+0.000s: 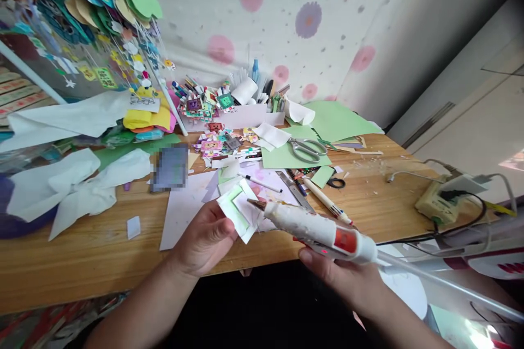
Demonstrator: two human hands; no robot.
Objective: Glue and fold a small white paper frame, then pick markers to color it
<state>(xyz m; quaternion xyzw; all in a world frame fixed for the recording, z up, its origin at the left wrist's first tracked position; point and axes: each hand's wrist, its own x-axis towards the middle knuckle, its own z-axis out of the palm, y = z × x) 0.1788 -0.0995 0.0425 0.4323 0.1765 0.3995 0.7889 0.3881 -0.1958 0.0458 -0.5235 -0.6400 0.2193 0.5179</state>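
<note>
My left hand (208,237) pinches a small folded paper piece (237,210), white with a pale green inner part, between thumb and fingers. My right hand (341,278) is wrapped round the handle of a white hot glue gun (309,223) with an orange part near its back. A long clear glue stick (446,292) sticks out of the gun's rear. The metal nozzle (256,204) points left, at the right side of the paper piece; whether it touches cannot be made out. Under the paper lies a white sheet (180,210) on the desk.
Silver-handled scissors (307,150) rest on green paper (274,159). Pens, a metal ruler (295,191) and paper scraps lie beyond my hands. A power strip (438,207) with cables sits at right. Crumpled white tissue (77,191) lies at left, near a blurred dark rectangle (170,168).
</note>
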